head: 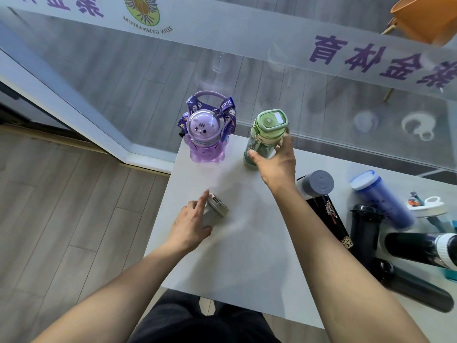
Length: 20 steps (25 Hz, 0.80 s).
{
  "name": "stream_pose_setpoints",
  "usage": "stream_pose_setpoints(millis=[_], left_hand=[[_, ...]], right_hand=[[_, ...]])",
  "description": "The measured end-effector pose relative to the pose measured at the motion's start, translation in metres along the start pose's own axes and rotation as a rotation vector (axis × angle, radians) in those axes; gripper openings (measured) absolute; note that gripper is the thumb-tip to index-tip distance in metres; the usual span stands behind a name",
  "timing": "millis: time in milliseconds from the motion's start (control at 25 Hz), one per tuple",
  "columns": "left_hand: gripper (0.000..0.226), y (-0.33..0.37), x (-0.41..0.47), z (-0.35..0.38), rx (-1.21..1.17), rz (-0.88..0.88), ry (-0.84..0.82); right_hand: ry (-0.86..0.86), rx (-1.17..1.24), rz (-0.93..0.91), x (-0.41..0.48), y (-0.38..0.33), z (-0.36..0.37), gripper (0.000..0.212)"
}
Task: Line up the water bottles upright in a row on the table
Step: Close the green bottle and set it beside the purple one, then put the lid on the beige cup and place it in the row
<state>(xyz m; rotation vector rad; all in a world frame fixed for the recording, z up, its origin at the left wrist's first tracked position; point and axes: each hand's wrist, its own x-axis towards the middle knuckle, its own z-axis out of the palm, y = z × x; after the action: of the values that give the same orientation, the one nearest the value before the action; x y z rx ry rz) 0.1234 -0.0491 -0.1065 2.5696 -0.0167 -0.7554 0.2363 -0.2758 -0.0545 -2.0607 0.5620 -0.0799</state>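
Note:
A purple bear-shaped bottle (204, 137) with a patterned strap stands upright at the table's far left corner. To its right a green bottle (268, 131) stands upright, and my right hand (275, 162) is wrapped around its body. My left hand (190, 224) rests on a small beige device (216, 206) lying near the table's left edge. On the right lie several bottles on their sides: a grey-capped one (315, 184), a black patterned one (330, 216), a blue one (382, 199) and black ones (363, 233).
The white table (247, 256) stands against a glass wall (321, 95) with purple lettering. Its left edge drops to wooden floor (61, 206). An orange chair (425, 18) shows behind the glass. A white-lidded bottle (430, 206) sits at the far right.

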Motion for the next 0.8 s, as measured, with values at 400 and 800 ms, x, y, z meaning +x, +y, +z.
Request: stream_pose_setpoints(millis=[400, 800], left_hand=[[0.086, 0.007, -0.045, -0.007, -0.236, 0.158, 0.233], [0.074, 0.044, -0.091, -0.010, -0.368, 0.535, 0.219]], right_hand=[[-0.442, -0.147, 0.007, -0.116, 0.023, -0.018, 0.079], [-0.329, -0.100, -0.005, -0.197, 0.015, -0.059, 0.074]])
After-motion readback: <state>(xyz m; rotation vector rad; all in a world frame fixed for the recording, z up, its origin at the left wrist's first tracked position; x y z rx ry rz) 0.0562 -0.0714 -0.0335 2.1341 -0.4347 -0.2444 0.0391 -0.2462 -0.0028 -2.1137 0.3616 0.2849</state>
